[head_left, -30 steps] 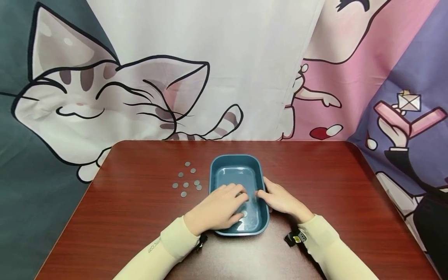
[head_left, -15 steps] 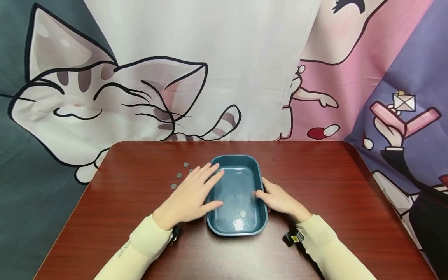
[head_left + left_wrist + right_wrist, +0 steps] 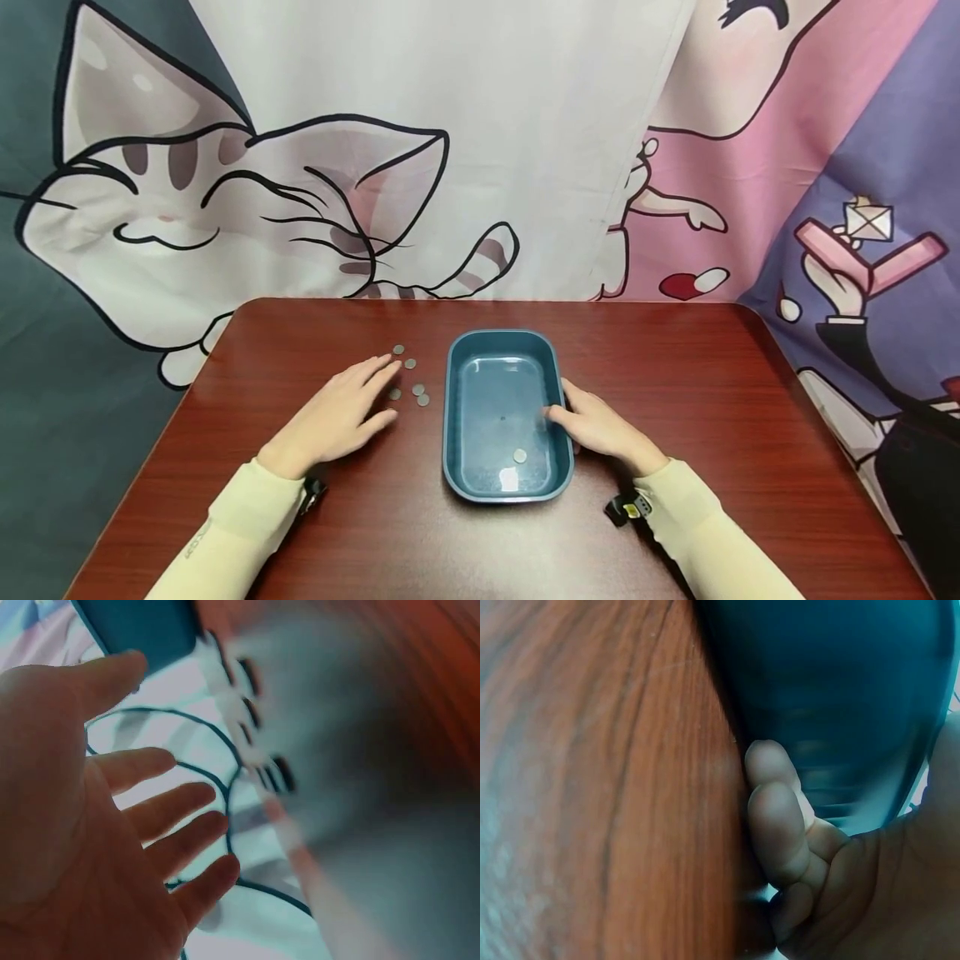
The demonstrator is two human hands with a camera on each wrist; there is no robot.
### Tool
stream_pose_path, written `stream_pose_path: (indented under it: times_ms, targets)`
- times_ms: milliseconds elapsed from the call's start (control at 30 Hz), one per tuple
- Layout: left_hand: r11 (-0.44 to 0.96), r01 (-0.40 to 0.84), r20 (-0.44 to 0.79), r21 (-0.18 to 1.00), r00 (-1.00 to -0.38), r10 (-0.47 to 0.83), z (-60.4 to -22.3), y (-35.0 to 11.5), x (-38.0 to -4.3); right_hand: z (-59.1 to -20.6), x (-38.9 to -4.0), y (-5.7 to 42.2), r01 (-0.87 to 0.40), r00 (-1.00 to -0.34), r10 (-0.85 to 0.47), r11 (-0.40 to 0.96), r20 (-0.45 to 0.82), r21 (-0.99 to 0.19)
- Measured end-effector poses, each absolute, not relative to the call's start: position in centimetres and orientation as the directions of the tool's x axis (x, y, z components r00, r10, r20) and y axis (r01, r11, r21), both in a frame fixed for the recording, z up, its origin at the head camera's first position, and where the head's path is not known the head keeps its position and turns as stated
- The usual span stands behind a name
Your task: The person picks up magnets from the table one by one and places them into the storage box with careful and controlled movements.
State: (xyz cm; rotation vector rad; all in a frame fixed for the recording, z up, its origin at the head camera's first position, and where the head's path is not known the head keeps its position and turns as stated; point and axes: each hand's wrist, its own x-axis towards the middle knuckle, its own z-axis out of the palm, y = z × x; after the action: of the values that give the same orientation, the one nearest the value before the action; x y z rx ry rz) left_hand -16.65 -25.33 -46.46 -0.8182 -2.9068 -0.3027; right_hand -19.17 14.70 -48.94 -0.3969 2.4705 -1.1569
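A blue plastic tray (image 3: 502,392) stands mid-table with one small silver coin (image 3: 520,456) on its floor. My right hand (image 3: 603,425) grips the tray's right wall, thumb over the rim and the other fingers along the outside; the right wrist view shows curled fingertips (image 3: 776,817) against the tray's side. Left of the tray, my left hand (image 3: 333,417) hovers palm down with fingers spread and holds nothing. Near its fingertips lie several coins (image 3: 418,390), and the hand hides part of that group. In the left wrist view its palm (image 3: 52,825) is bare, with blurred coins (image 3: 247,675) beyond.
The dark red wooden table (image 3: 675,358) has its far edge against a curtain (image 3: 540,150) printed with cartoon figures. A small dark camera (image 3: 628,508) is strapped at the right wrist, close above the tabletop.
My left hand rises out of the tray, opens, and moves left to the coins on the table. The coin stays inside the tray. My right hand keeps its hold on the tray wall.
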Motion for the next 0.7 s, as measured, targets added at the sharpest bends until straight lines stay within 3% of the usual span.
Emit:
stream_pose_path:
  times_ms: [700]
  targets:
    - [0.810,0.578,0.224,0.102,-0.806,0.548,-48.1,-27.4,-18.6,-48.9,-19.3,14.6,-0.089,-0.886,-0.406,0.623,-0.223,-0.777]
